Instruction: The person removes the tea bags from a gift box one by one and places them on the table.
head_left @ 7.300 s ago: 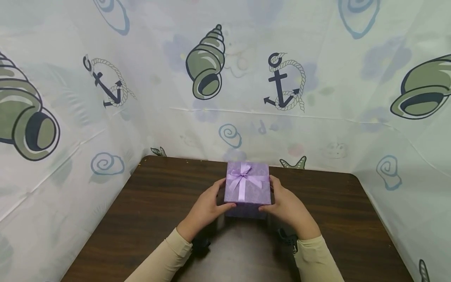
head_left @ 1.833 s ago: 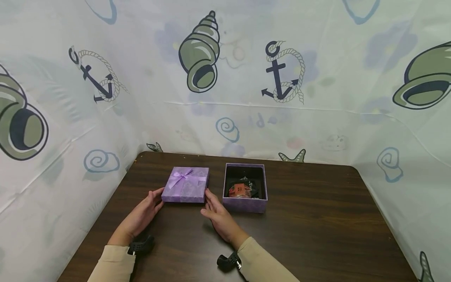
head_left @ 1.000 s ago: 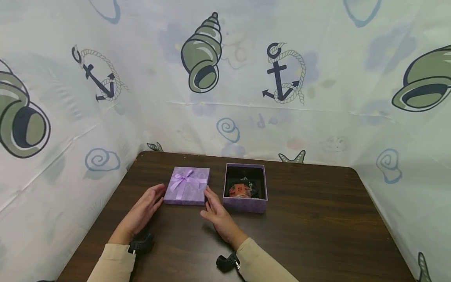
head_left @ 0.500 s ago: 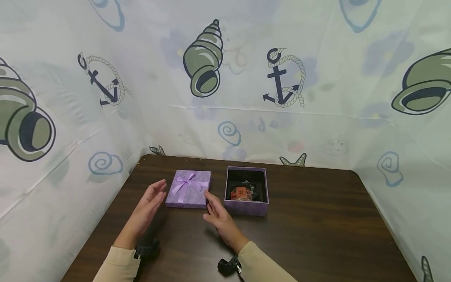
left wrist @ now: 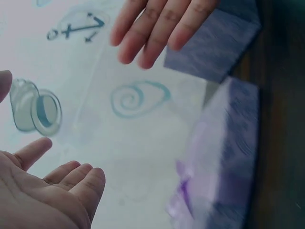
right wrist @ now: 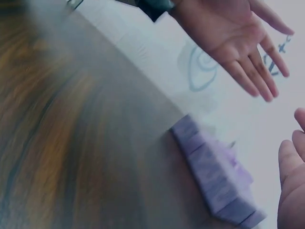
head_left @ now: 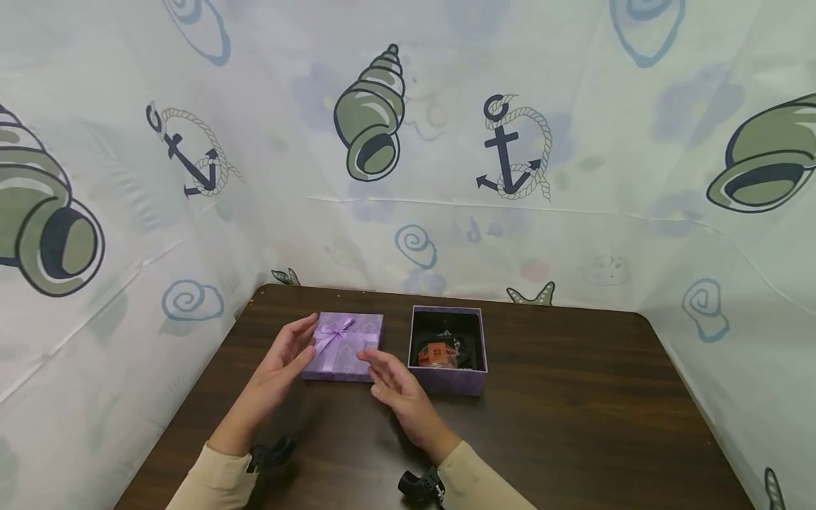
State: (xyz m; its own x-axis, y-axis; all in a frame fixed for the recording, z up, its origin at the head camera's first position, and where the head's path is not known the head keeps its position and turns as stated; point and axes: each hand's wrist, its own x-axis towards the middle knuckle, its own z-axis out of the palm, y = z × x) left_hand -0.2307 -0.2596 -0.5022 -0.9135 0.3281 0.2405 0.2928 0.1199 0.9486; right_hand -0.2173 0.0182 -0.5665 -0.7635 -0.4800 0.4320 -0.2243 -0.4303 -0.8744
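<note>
A square purple lid (head_left: 344, 361) with a lilac ribbon bow lies on the table, left of the open box. My left hand (head_left: 270, 375) hovers above the lid's left side, fingers relaxed, holding nothing. Over the lid's right front corner is my right hand (head_left: 408, 400), also with loose fingers and nothing in them. Both hands are lifted off the lid in the wrist views, where the purple lid (right wrist: 214, 174) lies below them. Inside the purple box (head_left: 449, 383), lined in black, sit an orange-red packet (head_left: 437, 353) and some clear wrapping; the rest of its contents is unclear.
The dark wood table (head_left: 574, 411) runs back to a pale curtain (head_left: 440, 156) printed with shells and anchors. Each wrist wears a black strapped device, the left one (head_left: 273, 453) and the right one (head_left: 421, 486).
Earlier the lid sat on the box between both hands; it now lies to the left, with the box uncovered. In the last second both hands have risen away from the lid's sides.
</note>
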